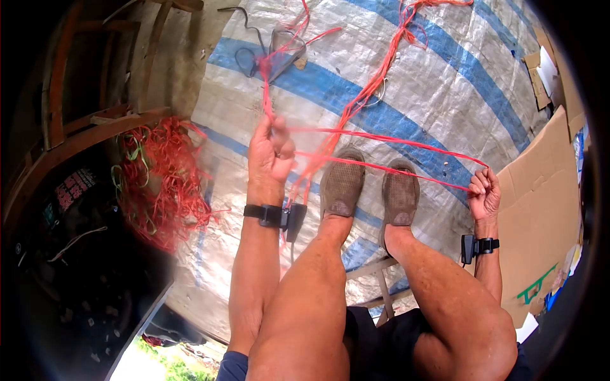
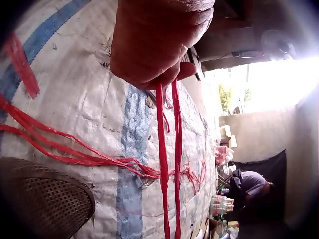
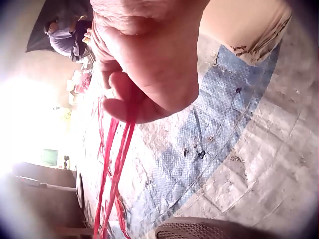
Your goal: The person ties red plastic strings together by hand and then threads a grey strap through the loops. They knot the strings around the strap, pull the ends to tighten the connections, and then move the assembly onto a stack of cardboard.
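Note:
Two lengths of red plastic string (image 1: 394, 138) stretch sideways between the hands, above the shoes. My left hand (image 1: 273, 152) grips one end with curled fingers; in the left wrist view the two strands (image 2: 162, 149) run out from under the fingers. From the top of that hand more red string (image 1: 267, 95) leads away to a knotted part beside a dark cord. At the right, my right hand (image 1: 485, 193) holds the other end with its fingers curled, and the strands (image 3: 123, 149) come out below the fingertips in the right wrist view.
A long bundle of red string (image 1: 365, 92) lies across the blue-striped sheet (image 1: 298, 92). Tangled red strips (image 1: 168, 184) are heaped at the left, near a wooden frame (image 1: 89, 133). Cardboard (image 1: 540, 209) stands at the right. Another person (image 2: 251, 184) bends over in the background.

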Demonstrator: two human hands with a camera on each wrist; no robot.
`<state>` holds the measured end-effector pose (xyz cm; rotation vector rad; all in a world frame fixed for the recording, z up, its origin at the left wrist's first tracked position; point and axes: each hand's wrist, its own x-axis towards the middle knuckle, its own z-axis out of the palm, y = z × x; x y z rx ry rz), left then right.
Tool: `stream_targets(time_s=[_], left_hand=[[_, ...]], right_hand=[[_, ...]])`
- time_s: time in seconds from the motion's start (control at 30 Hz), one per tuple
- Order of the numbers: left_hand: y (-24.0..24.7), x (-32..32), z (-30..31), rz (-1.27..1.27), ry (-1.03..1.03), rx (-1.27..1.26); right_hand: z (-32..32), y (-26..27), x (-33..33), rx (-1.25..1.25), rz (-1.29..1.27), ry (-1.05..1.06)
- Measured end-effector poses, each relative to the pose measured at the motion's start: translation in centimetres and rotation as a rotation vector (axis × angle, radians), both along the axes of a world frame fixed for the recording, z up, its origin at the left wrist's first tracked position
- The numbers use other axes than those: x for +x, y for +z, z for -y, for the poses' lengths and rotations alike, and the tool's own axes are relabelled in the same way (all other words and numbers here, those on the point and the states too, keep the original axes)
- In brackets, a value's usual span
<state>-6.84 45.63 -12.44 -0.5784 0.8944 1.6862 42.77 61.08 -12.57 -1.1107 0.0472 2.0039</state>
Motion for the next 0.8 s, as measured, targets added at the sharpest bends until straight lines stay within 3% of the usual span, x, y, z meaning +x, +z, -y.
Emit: stream_targets(time_s=[0.33, 0.43, 0.8], left_hand=[[-0.1, 0.1, -0.3, -0.019, -0.021, -0.017], [0.3, 0.4, -0.8, -0.069, 0.009, -0.139], [-0.3, 0.6, -0.3, 0.003, 0.006, -0.071]], right_hand=[[-0.7, -0.5, 5.1, 0.016, -0.032, 0.069], [-0.5, -0.7, 5.6, 0.001, -0.044, 0.043], [-1.6, 0.7, 5.2, 0.079, -0.235, -0.089]])
